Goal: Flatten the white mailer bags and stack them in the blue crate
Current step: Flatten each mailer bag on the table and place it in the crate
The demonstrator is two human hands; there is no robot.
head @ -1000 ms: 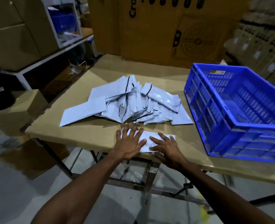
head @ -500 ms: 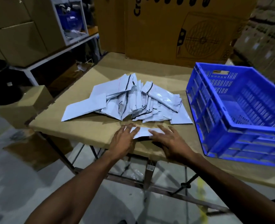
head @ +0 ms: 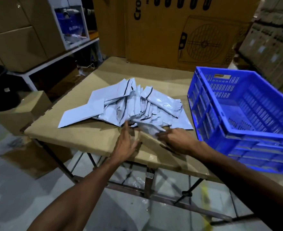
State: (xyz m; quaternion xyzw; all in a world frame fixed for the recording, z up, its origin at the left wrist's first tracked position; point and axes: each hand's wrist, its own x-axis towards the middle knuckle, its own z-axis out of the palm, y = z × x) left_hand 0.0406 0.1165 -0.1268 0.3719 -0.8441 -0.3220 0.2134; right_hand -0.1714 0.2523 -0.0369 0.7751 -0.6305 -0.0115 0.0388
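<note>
Blue crate [head: 247, 104] looks empty, pile of white mailer bags [head: 129, 105] untouched on table [head: 87, 135]. My right hand [head: 175, 139] pinches one mailer [head: 147, 128]; left hand [head: 125, 144] loose, fingers straight. Barely started.

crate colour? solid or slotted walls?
Blue crate, with slotted, vented walls. Head view, the only one, shows it clearly.
</note>
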